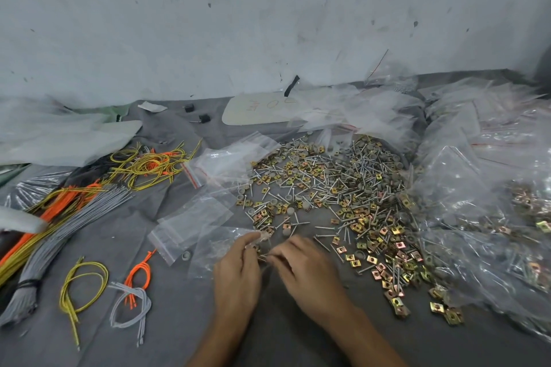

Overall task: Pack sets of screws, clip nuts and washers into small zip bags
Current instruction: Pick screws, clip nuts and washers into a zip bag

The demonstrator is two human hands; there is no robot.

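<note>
1. Both my hands are meeting low over the grey tabletop (179, 322), just in front of the hardware.
2. My left hand (237, 274) is gripping a small zip bag (214, 250), its fingers (253, 237) pinching the clear plastic at the mouth.
3. My right hand (307, 271) is curling its fingers at that same mouth; blur is hiding the tips, so I cannot tell whether they are pinching anything.
4. The held bag is lying partly on the tabletop, touching the near edge of the loose pile (337, 188).
5. In that pile, screws (325, 227), clip nuts (398, 244) and washers (286, 231) are lying mixed together, spreading away from my hands and to their right.
6. Empty zip bags (190, 217) are lying just left of the pile.
7. Clear bags holding hardware (477, 176) are heaping up on the right.
8. Grey wires (68, 226) and yellow loops (83, 286) are lying well to the left.
</note>
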